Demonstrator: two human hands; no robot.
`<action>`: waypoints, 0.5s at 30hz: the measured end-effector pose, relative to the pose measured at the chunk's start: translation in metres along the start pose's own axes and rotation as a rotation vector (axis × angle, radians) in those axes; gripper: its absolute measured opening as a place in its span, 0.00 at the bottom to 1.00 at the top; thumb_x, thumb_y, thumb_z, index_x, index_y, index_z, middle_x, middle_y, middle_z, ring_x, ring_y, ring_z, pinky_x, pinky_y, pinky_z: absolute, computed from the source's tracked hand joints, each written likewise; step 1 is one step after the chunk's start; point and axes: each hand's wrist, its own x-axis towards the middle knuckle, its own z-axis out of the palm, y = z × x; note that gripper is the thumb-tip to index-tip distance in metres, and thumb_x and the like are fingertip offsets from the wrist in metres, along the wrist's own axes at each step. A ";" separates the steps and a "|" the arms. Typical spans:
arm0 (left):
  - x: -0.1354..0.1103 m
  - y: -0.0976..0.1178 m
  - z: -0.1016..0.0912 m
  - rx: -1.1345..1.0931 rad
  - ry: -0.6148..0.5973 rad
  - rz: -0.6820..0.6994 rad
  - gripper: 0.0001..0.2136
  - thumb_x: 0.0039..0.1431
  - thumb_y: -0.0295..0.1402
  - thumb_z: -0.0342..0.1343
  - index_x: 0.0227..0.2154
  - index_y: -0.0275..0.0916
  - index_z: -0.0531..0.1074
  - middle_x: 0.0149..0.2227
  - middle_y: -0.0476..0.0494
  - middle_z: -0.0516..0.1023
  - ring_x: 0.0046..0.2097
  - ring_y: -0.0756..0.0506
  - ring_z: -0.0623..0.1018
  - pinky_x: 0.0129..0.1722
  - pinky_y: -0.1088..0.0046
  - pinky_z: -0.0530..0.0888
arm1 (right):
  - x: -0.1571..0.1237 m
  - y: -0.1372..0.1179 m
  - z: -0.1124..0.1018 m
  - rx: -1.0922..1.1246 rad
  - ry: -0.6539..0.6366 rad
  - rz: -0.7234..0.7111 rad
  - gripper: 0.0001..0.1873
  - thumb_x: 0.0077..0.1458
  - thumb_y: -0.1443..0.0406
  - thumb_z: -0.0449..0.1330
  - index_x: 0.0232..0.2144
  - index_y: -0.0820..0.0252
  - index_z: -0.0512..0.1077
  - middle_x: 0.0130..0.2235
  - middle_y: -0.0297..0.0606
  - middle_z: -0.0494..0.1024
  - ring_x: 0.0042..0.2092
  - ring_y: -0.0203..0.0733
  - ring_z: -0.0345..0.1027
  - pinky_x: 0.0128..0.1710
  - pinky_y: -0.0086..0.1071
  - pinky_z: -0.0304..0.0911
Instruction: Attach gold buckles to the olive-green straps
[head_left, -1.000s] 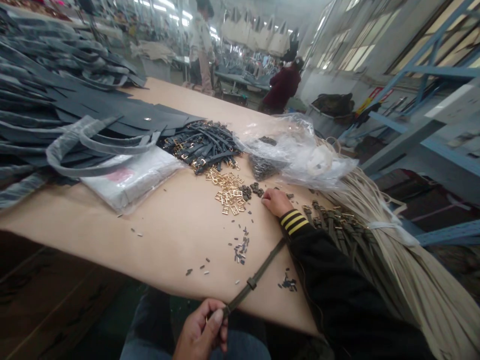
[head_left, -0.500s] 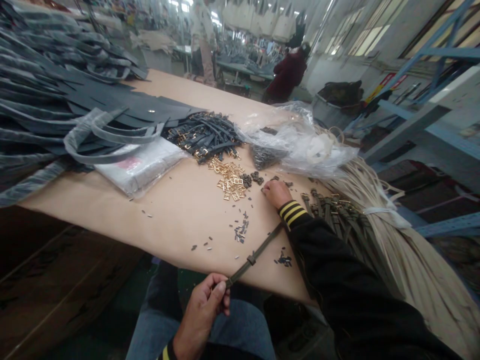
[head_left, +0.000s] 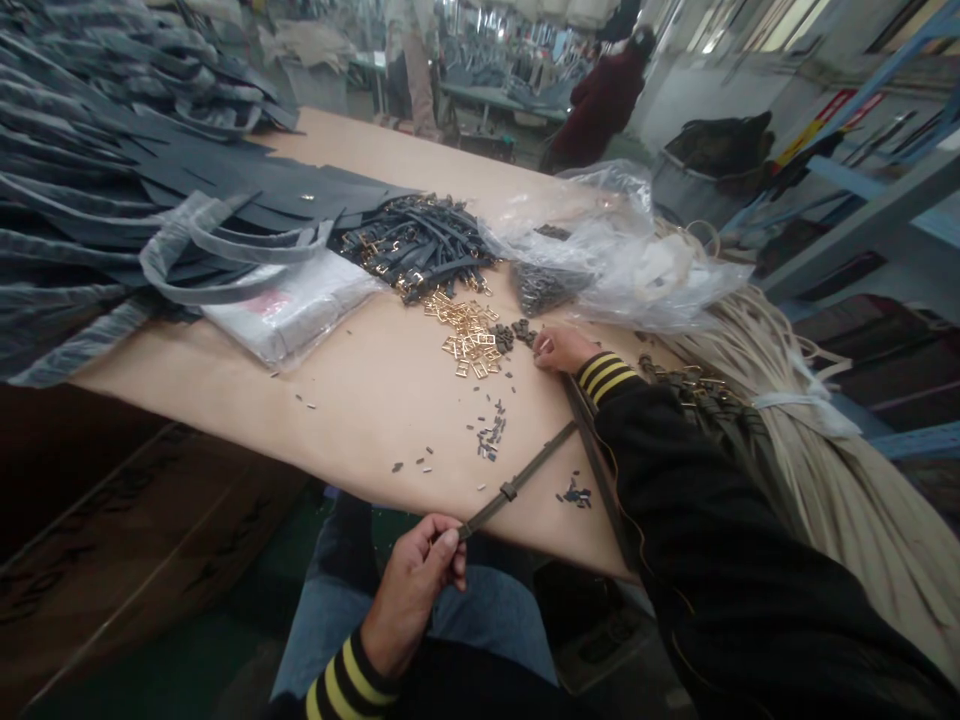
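Note:
My left hand [head_left: 420, 575] pinches one end of an olive strap [head_left: 544, 457] near the table's front edge. The strap slants up to the right, with a small strap loop [head_left: 509, 491] around it partway along; its far end passes under my right forearm. My right hand [head_left: 564, 350] is at the small pile of dark olive strap loops [head_left: 523, 331], fingertips pressed together. Anything between those fingertips is too small to make out. Just left of that pile lies a heap of gold buckles [head_left: 472, 342]. Small dark and metallic pieces [head_left: 491, 432] are scattered nearer to me.
Dark straps with buckles [head_left: 424, 245] are heaped at mid-table beside a plastic-wrapped packet [head_left: 292, 310]. Grey strips [head_left: 82, 210] cover the left side. Clear plastic bags [head_left: 637, 270] and a beige cord bundle [head_left: 810, 420] lie to the right. A person [head_left: 600, 105] is at the back.
The view has shifted, with the table sitting slightly higher and further right. My right hand has come closer to the strap loops. My left hand still grips the strap's end.

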 end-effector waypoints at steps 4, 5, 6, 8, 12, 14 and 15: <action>0.001 -0.002 -0.001 0.004 0.009 0.013 0.13 0.46 0.40 0.54 0.25 0.34 0.64 0.19 0.52 0.65 0.20 0.55 0.65 0.20 0.78 0.64 | -0.006 -0.006 0.004 -0.084 0.001 -0.067 0.09 0.44 0.70 0.56 0.31 0.64 0.73 0.32 0.39 0.76 0.33 0.37 0.68 0.33 0.25 0.58; 0.002 -0.002 -0.001 0.005 0.012 0.011 0.13 0.46 0.41 0.54 0.25 0.34 0.64 0.19 0.52 0.65 0.20 0.54 0.65 0.20 0.78 0.64 | -0.010 -0.008 0.006 -0.111 0.018 -0.076 0.09 0.45 0.70 0.54 0.31 0.65 0.73 0.33 0.43 0.76 0.35 0.39 0.68 0.35 0.26 0.58; 0.002 -0.003 -0.002 0.006 0.015 0.010 0.13 0.46 0.41 0.54 0.25 0.34 0.64 0.19 0.52 0.65 0.20 0.54 0.65 0.20 0.78 0.64 | -0.014 -0.009 0.008 -0.139 0.031 -0.081 0.10 0.47 0.71 0.53 0.30 0.67 0.73 0.35 0.46 0.75 0.38 0.42 0.67 0.37 0.28 0.58; 0.002 -0.003 -0.002 0.006 0.015 0.015 0.13 0.46 0.40 0.55 0.25 0.34 0.64 0.19 0.52 0.64 0.20 0.55 0.65 0.20 0.78 0.64 | -0.022 -0.012 0.012 -0.189 0.039 -0.082 0.11 0.47 0.72 0.51 0.29 0.70 0.73 0.34 0.52 0.75 0.39 0.46 0.67 0.38 0.31 0.57; 0.001 -0.002 -0.001 0.012 -0.003 0.034 0.12 0.47 0.39 0.54 0.25 0.34 0.64 0.20 0.52 0.65 0.21 0.55 0.65 0.20 0.78 0.64 | -0.033 -0.013 0.012 -0.263 0.041 -0.070 0.13 0.46 0.75 0.50 0.31 0.73 0.73 0.34 0.57 0.74 0.40 0.49 0.67 0.38 0.33 0.58; -0.001 -0.001 0.000 0.022 -0.006 0.036 0.11 0.47 0.39 0.54 0.25 0.34 0.64 0.20 0.52 0.65 0.21 0.55 0.65 0.20 0.78 0.64 | -0.034 -0.011 0.008 -0.278 0.035 -0.073 0.13 0.46 0.75 0.51 0.31 0.71 0.73 0.34 0.54 0.75 0.40 0.47 0.67 0.38 0.32 0.58; -0.001 0.000 0.001 0.025 -0.007 0.038 0.12 0.48 0.39 0.53 0.25 0.34 0.64 0.20 0.52 0.65 0.21 0.55 0.65 0.20 0.78 0.64 | -0.034 -0.010 0.006 -0.280 0.026 -0.080 0.12 0.45 0.74 0.51 0.31 0.69 0.73 0.34 0.51 0.75 0.39 0.46 0.67 0.38 0.31 0.58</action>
